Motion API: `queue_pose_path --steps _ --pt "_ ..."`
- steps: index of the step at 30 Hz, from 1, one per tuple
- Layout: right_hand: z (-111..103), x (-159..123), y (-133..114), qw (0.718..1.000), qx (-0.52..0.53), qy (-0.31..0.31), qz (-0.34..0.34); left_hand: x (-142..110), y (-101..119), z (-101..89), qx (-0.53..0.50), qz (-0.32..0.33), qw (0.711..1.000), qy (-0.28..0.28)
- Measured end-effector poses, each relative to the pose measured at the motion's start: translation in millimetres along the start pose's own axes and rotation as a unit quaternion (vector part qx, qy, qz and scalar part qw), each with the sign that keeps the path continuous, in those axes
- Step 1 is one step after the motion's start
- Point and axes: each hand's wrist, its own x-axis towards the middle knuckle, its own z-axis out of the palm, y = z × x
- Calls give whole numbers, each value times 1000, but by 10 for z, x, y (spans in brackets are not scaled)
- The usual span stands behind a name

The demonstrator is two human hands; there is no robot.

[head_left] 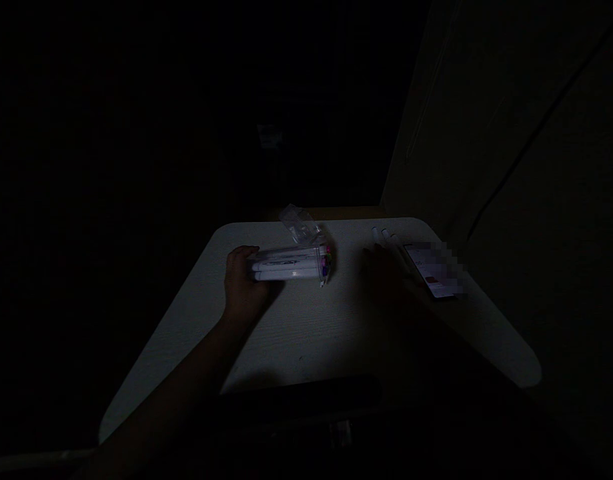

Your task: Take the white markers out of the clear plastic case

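Left grip [243, 283] is wrapped round the left end of a clear case of white markers [286, 265], held sideways over the counter [286, 327], colored ends facing right; a clear plastic flap [300, 225] sticks out past its far side; right grip [389, 277] is super dark, near some loose white markers [385, 233], can't tell if it's pinching one; lit phone [427, 269] lies just right of it.

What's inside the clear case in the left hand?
The clear case holds white-barrelled pens with coloured ends, pink and purple among them. The left hand partly covers the opposite end; pens lower down are hidden, so no count is possible.
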Motion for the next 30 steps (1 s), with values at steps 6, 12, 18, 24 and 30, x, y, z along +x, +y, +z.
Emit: queue_pose_path --steps 6,12,18,24,30 --pt "159 114 98 992 97 62 -45 -9 -14 8 -4 5 1000 5" --pt "65 118 132 959 274 73 0 -5 -13 14 -21 -3 1000 10" --pt "-8 139 195 854 466 226 52 -11 23 -6 -13 -17 1000 2" --pt "25 197 216 686 632 356 50 -27 -5 0 -7 -25 1000 8" --pt "27 231 216 601 698 387 48 -16 21 -14 -13 -24 1000 0"
